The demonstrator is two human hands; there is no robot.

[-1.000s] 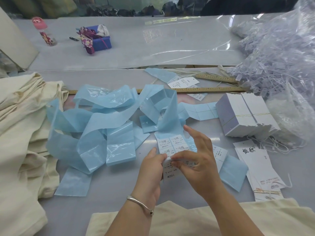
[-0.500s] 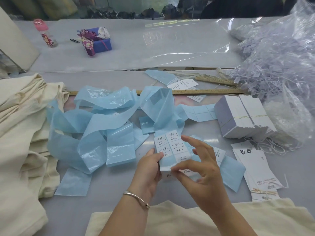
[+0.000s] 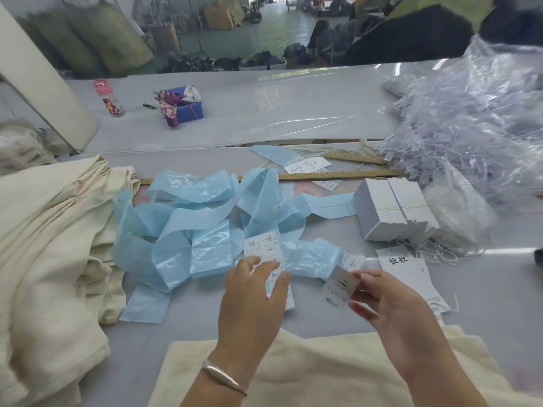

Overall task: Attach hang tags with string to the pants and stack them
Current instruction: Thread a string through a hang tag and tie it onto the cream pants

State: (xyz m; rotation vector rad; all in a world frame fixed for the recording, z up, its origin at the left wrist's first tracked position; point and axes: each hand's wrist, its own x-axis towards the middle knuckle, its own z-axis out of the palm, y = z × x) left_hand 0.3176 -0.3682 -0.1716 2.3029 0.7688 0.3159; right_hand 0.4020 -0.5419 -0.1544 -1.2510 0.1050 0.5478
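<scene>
Cream cloth is all around us: one pair of pants [image 3: 338, 368] lies flat on the surface [image 3: 499, 277] right in front of us, and a big heap of cream pants [image 3: 50, 236] sits on our left. We cannot see a tag or a string on any of them, so we think most of the job is still to do.

Our right hand [image 3: 390, 315] pinches one small white sticker [image 3: 338, 286] between thumb and fingers, a little above the surface. This grip is closed on the sticker. Our left hand [image 3: 252, 301] rests on the sticker strip [image 3: 263, 248], with its fingers bent over the paper; the fingertips press it down, and we cannot tell if the thumb pinches it too. The strip runs back into a messy pile of blue backing paper [image 3: 182, 227], so many stickers look used up already.

The loose hang tags [image 3: 408, 274] with black writing lie just to the right of our right hand. A tied white block of tags [image 3: 390, 210] sits behind them, with white strings [image 3: 435, 248] trailing beside it. A clear bag [image 3: 476, 127] full of thin plastic bits fills the far right.

We think the sticker goes on a tag next. After that, the tag must be tied to the pants with string, and the pants put on the stack.
</scene>
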